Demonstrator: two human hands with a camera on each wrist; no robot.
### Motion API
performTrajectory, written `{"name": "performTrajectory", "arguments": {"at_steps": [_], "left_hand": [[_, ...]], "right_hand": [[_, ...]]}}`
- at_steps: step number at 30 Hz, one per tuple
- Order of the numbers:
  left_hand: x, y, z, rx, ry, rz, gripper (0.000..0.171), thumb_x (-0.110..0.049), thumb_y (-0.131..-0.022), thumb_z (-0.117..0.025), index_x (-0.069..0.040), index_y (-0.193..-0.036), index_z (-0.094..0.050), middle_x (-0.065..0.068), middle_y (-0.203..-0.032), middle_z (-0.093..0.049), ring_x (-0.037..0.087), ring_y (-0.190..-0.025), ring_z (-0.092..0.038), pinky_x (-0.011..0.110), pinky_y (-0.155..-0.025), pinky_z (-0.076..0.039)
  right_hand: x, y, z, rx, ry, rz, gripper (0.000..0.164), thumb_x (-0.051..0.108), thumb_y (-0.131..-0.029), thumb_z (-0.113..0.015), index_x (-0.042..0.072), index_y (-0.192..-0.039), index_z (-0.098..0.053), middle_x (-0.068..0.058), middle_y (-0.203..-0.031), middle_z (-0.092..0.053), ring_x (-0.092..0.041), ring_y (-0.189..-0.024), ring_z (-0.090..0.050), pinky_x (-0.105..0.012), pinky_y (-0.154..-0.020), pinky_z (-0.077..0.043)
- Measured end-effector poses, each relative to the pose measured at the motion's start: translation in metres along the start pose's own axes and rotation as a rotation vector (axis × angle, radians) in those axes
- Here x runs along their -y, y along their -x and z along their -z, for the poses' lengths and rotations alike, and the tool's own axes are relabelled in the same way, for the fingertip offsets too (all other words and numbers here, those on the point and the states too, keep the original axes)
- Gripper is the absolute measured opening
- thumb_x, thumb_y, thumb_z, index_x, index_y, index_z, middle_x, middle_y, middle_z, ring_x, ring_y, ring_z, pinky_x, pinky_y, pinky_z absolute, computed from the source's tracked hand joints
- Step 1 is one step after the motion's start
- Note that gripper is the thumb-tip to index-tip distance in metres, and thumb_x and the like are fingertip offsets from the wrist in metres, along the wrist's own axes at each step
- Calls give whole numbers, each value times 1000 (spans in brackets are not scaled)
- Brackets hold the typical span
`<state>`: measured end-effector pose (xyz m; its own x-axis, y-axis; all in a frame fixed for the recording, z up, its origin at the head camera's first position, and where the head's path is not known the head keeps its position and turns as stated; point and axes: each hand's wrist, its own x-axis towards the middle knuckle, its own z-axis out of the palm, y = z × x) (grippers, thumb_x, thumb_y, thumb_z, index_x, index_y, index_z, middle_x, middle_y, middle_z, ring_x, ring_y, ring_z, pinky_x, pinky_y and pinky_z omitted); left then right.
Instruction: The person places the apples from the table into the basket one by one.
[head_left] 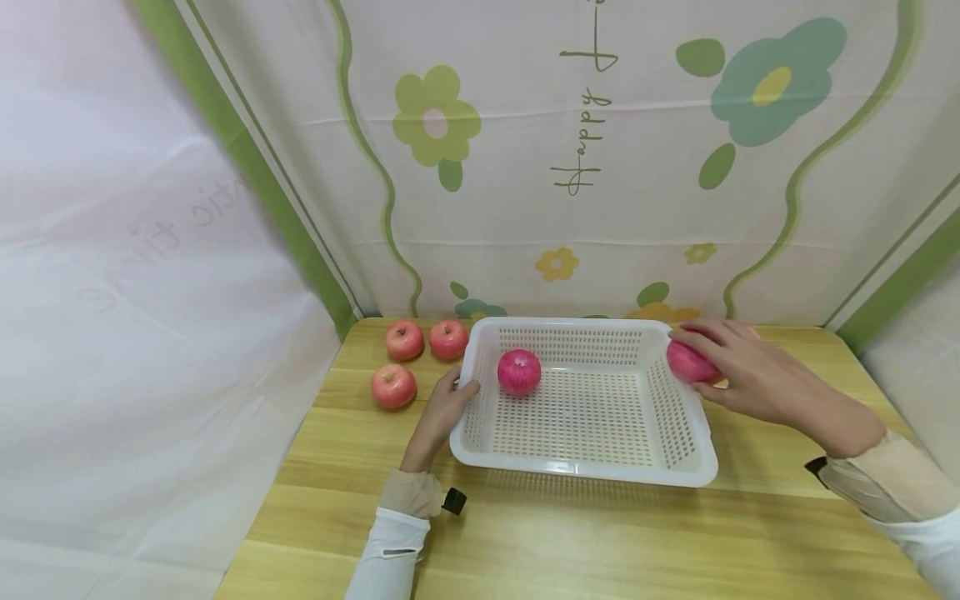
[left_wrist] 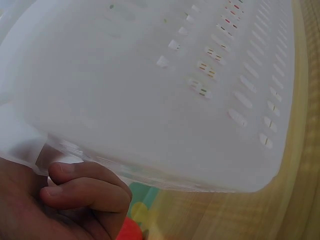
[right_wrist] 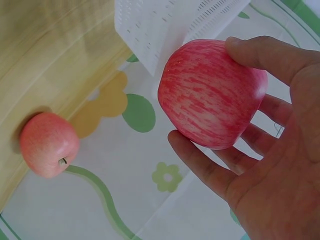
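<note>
A white perforated plastic basket (head_left: 573, 475) stands on the wooden table. The left hand (head_left: 444, 410) grips its left rim, thumb on top; in the left wrist view the fingers (left_wrist: 95, 187) curl beneath that rim. Over the basket's right rim, the right hand (head_left: 757, 375) holds a dark pink apple (head_left: 688, 360). The right wrist view shows this streaked apple (right_wrist: 210, 95) between thumb and fingers, in front of the basket's outer wall (right_wrist: 145, 35). One more dark pink apple (head_left: 519, 372) lies inside the basket, toward its left end.
Left of the basket sit three lighter red apples, one nearest (head_left: 393, 386), one at the back (head_left: 405, 340) and one beside the rim (head_left: 448, 339). Another apple (right_wrist: 49, 145) rests on the table beyond the right hand. A flowered cloth (head_left: 510, 200) hangs behind the table.
</note>
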<state>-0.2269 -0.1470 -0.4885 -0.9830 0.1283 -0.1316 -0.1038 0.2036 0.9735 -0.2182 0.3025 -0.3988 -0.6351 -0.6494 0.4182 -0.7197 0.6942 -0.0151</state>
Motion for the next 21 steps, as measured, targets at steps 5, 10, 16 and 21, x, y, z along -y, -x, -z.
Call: {"name": "performTrajectory", "arguments": {"at_steps": [5, 10, 16, 21], "left_hand": [[-21, 13, -1, 14, -15, -6, 42, -14, -99, -47, 4, -137, -44, 31, -116, -59, 43, -97, -62, 56, -77, -53], [-30, 21, -2, 14, -22, -23, 42, -15, -100, -46, 4, -137, -44, 26, -110, -62, 35, -90, -65, 57, -76, -53], [-29, 19, -1, 19, -23, -15, 42, -15, -100, -47, 5, -137, -43, 25, -110, -62, 36, -91, -65, 57, -77, -53], [-26, 18, -1, 30, -8, -13, 42, -14, -100, -46, 5, -137, -42, 25, -110, -62, 46, -98, -61, 58, -78, -52]], "right_hand": [[3, -3, 1, 10, -1, -14, 70, 21, -67, -78, 12, -132, -55, -12, -128, -54, -30, -114, -46, -50, -74, -51], [6, -6, 2, 32, -11, -29, 70, 21, -68, -78, 11, -134, -55, -13, -131, -52, -33, -117, -45, -52, -72, -52], [9, -9, 1, 41, -17, -24, 71, 24, -70, -78, 10, -135, -54, -14, -132, -52, -33, -119, -44, -54, -80, -50], [10, -12, -3, 37, -30, -6, 72, 25, -70, -79, 8, -136, -54, -15, -133, -51, -32, -119, -44, -53, -86, -46]]}}
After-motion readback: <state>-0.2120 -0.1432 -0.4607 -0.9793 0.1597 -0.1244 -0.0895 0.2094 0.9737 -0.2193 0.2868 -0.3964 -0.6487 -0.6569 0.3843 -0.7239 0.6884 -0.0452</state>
